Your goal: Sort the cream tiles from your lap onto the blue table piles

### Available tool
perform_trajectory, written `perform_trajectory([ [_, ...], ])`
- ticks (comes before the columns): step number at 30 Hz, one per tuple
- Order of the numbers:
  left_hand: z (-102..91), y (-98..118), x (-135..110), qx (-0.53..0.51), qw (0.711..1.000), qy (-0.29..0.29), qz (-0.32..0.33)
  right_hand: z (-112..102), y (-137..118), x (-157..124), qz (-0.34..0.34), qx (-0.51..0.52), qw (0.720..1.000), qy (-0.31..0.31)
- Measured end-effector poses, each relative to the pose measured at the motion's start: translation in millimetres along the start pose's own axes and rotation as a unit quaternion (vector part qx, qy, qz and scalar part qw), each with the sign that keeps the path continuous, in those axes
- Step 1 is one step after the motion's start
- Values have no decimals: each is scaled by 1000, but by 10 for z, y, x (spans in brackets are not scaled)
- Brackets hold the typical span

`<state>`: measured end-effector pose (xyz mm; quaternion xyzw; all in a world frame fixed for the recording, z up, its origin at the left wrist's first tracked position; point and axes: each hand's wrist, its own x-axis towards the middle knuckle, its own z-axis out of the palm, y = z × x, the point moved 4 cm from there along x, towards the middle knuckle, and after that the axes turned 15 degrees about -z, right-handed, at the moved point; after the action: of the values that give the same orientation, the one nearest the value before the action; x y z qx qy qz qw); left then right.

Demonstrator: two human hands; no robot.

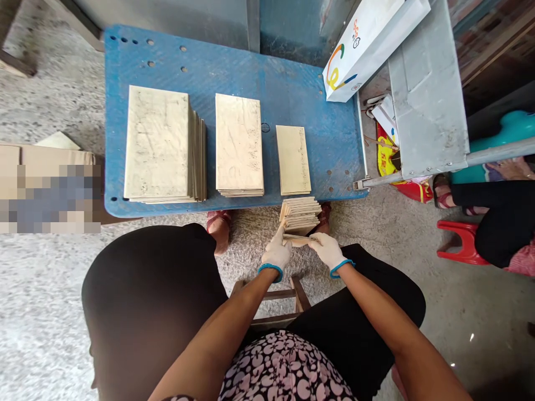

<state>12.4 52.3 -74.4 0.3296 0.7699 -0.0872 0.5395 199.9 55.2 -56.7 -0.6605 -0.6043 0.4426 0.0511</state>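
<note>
Both my hands wear white gloves with blue cuffs. My left hand (pixel 276 252) and my right hand (pixel 328 249) grip the near end of a small stack of thin pale wooden boards (pixel 300 214), held fanned out just off the front edge of a blue table (pixel 234 72). The fingers of both hands are closed on the stack. Three more piles lie on the table: a tall wide pile (pixel 161 145) at the left, a middle pile (pixel 239 146), and a low narrow pile (pixel 293 160) right beyond my hands.
A white paper bag (pixel 368 42) leans at the table's far right corner beside a grey metal machine (pixel 426 89). Another seated person's legs (pixel 497 223) and a red stool (pixel 457 242) are at the right. I sit on a wooden stool (pixel 278 303). Cardboard (pixel 42 161) lies at the left.
</note>
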Motion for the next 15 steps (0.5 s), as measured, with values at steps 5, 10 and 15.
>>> perform_trajectory([
  [5,-185,-141,116,3,998,-5,67,106,16,38,-31,113,993,14],
  [10,-373,112,32,-65,993,38,88,-86,-93,166,-31,256,961,98],
  [15,-577,591,-133,-179,978,48,93,-256,-406,177,-89,352,925,112],
])
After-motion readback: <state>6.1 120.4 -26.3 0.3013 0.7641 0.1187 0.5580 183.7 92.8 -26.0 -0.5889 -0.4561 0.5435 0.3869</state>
